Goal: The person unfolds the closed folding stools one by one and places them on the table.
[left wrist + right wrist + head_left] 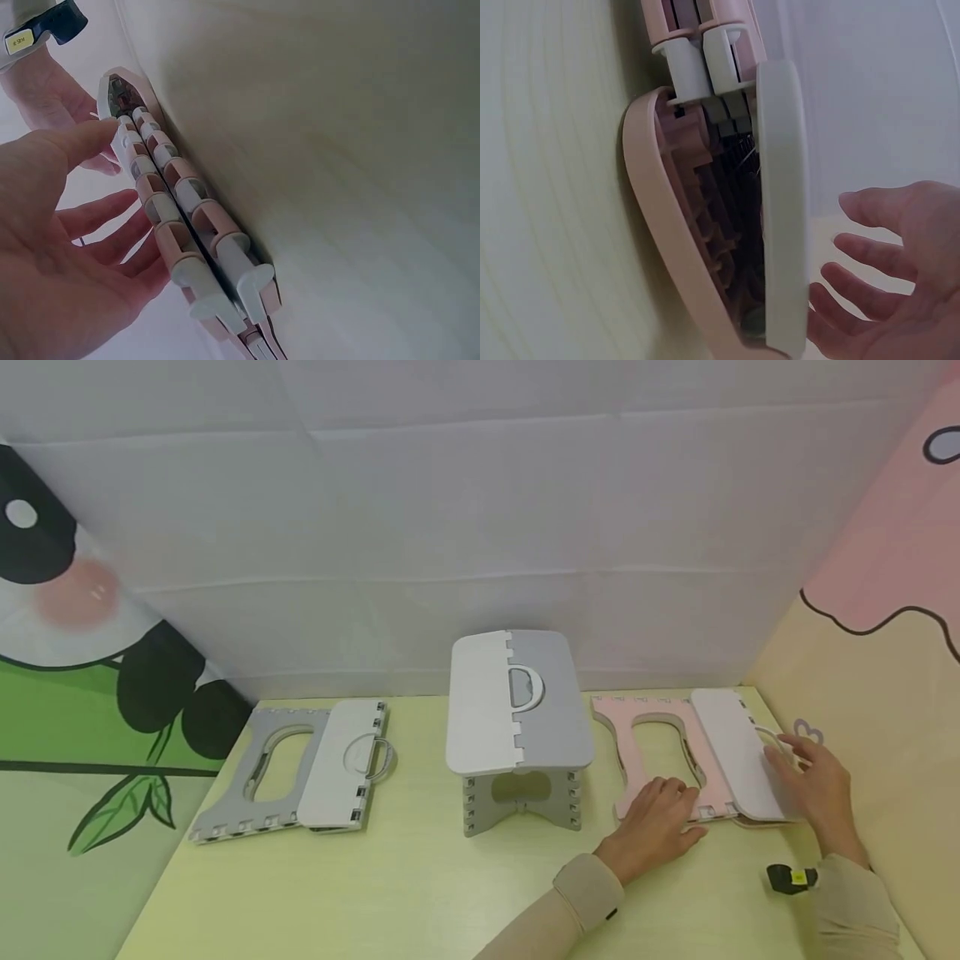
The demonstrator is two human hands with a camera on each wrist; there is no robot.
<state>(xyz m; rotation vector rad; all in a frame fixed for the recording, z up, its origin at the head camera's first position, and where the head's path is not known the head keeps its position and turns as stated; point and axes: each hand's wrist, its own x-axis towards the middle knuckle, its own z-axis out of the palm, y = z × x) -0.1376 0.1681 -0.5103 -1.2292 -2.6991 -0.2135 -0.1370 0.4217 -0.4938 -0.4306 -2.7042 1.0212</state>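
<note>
A pink and white folding step stool (pixel 735 752) lies folded at the right of the table. My left hand (pixel 651 829) rests at the front edge of its pink leg panel, fingers loosely bent over that side. In the left wrist view, the thumb and fingers lie beside the row of pink and white hinges (pixel 180 199). My right hand (pixel 821 781) is at the outer side of the white half, close to the carry handle (pixel 772 735). The right wrist view shows its fingers spread beside the white panel (pixel 784 210), with a gap between that and the pink panel (pixel 649 187).
A grey and white step stool (pixel 480 710) stands unfolded in the middle. Another grey and white stool (pixel 337 768) lies folded at the left. White cloth (pixel 465 527) hangs behind the table (pixel 375 893), and a printed wall (pixel 885 693) borders the right side.
</note>
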